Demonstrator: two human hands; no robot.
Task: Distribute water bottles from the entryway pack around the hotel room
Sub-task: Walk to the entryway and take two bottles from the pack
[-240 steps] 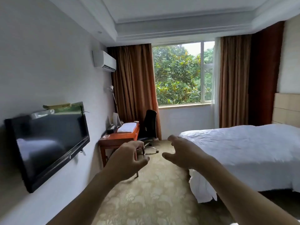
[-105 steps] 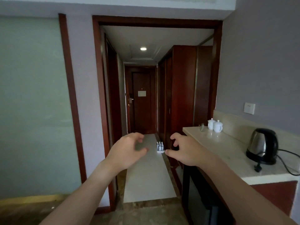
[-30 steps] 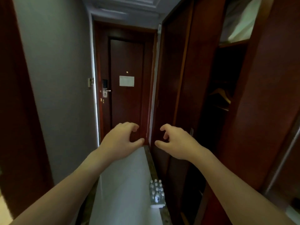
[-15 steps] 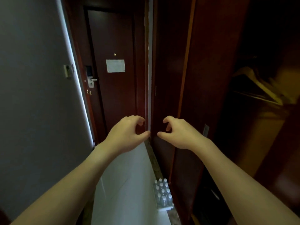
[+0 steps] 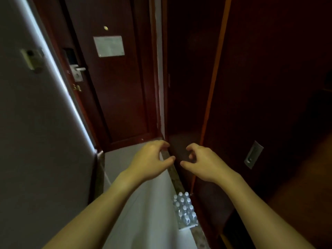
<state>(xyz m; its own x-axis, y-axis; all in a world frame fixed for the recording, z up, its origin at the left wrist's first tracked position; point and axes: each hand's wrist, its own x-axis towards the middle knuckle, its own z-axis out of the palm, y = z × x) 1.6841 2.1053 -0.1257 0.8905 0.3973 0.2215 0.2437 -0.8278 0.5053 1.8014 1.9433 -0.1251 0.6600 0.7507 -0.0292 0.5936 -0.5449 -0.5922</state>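
The view has dipped toward the bottle pack [image 5: 185, 211] at five o'clock, left hand [image 5: 150, 159] and right hand [image 5: 203, 162] with loosely curled fingers, holding nothing.

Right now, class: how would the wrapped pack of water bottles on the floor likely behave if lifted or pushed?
The pack of water bottles holds many full-looking bottles, so it is probably heavy for its size. Its wrap looks thin, so it may sag when lifted. Standing flat on the pale floor, it would likely slide rather than tip.
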